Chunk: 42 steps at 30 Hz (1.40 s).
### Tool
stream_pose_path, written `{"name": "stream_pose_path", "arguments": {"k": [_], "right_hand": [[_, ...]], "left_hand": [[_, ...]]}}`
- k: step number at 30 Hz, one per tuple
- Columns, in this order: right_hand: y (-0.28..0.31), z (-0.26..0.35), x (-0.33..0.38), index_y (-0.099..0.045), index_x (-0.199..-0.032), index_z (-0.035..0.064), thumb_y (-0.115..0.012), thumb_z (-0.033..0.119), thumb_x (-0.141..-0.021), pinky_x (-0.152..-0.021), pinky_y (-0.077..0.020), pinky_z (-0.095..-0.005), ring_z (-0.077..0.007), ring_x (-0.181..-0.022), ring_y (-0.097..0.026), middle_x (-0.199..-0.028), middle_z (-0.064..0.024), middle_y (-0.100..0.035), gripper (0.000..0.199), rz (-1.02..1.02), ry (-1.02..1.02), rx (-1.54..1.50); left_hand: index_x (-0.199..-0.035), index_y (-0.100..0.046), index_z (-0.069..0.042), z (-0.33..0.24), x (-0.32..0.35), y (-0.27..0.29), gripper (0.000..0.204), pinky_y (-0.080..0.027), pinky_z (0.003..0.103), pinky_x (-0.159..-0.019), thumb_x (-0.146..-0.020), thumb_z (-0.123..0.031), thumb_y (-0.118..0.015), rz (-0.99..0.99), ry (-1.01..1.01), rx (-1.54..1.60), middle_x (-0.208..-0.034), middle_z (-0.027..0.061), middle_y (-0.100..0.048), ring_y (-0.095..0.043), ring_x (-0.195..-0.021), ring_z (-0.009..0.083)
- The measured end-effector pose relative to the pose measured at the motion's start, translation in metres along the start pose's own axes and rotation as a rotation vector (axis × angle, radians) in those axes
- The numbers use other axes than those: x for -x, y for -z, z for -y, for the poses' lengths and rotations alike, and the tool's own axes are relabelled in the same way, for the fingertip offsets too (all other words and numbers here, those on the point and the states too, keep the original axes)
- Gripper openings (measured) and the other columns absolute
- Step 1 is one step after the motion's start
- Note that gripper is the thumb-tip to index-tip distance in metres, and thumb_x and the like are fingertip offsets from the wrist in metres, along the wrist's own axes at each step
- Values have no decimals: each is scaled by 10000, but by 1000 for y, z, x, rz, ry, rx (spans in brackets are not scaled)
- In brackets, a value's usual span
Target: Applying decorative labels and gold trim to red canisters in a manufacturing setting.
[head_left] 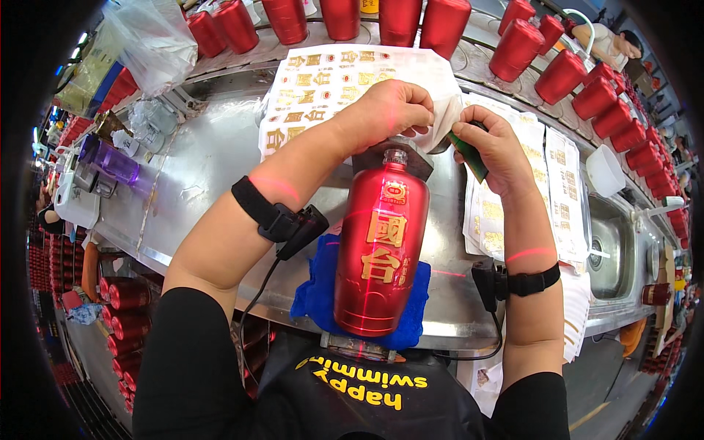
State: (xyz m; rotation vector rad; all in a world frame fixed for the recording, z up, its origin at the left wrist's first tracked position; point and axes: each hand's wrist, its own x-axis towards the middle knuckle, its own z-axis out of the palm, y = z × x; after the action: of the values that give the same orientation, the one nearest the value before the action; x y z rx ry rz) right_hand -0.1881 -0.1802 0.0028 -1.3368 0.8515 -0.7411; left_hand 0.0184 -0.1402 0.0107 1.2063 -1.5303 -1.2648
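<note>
A glossy red bottle with raised gold lettering lies with its clear neck pointing away from me. A blue cloth is under its base, and a dark support sits at the neck. Beyond the neck, my left hand is closed, its fingertips at the edge of a thin whitish sheet. My right hand pinches the other side of that sheet. A flat green scraper-like piece is also held in the right hand, partly hidden by its fingers.
Sheets of gold lettering stickers lie behind my hands, more sheets at right. Red bottles line a curved conveyor at the back. A sink is at far right, a purple cup at left. Another person is at back right.
</note>
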Motion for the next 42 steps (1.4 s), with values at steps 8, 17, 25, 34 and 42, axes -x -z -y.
{"name": "stream_pose_path", "arguments": {"k": [8, 17, 25, 34, 42], "right_hand": [[11, 2, 25, -576, -1193, 2, -554, 43, -854, -551, -470, -245, -131, -659, -633, -897, -76, -642, 342, -288, 188, 334], [-49, 22, 109, -568, -1014, 28, -640, 93, -881, -702, -451, -211, -55, -777, -540, -862, -20, -616, 165, -258, 286, 146], [-66, -9, 138, -556, -1074, 29, -641, 88, -909, -732, -471, -207, -64, -806, -567, -923, -23, -627, 194, -250, 233, -164], [-78, -17, 146, -569, -1049, 32, -647, 101, -912, -715, -468, -207, -59, -799, -559, -915, -20, -621, 172, -299, 269, -32], [-78, -21, 156, -563, -1049, 27, -640, 92, -906, -703, -457, -201, -52, -781, -543, -891, -15, -610, 175, -269, 191, -182]], "left_hand": [[-1248, -582, -41, -36, 63, -7, 368, -487, 316, -822, -922, -212, -573, -196, -165, -483, -1035, 127, -671, -625, -912, 205], [-1323, -550, -39, -8, 182, -50, 549, -265, 485, -1086, -909, -399, -580, -326, -562, -836, -1317, 189, -550, -432, -1288, 376], [-1273, -595, -74, -7, 209, -65, 511, -265, 492, -1099, -961, -460, -477, -273, -617, -909, -1264, 105, -605, -436, -1298, 338], [-1300, -571, -87, 10, 223, -75, 489, -298, 509, -1067, -911, -382, -582, -368, -652, -774, -1070, 84, -676, -464, -1255, 317], [-1248, -609, -117, 8, 222, -65, 416, -330, 485, -1051, -882, -312, -631, -302, -717, -829, -1083, 52, -683, -509, -1186, 274]]}}
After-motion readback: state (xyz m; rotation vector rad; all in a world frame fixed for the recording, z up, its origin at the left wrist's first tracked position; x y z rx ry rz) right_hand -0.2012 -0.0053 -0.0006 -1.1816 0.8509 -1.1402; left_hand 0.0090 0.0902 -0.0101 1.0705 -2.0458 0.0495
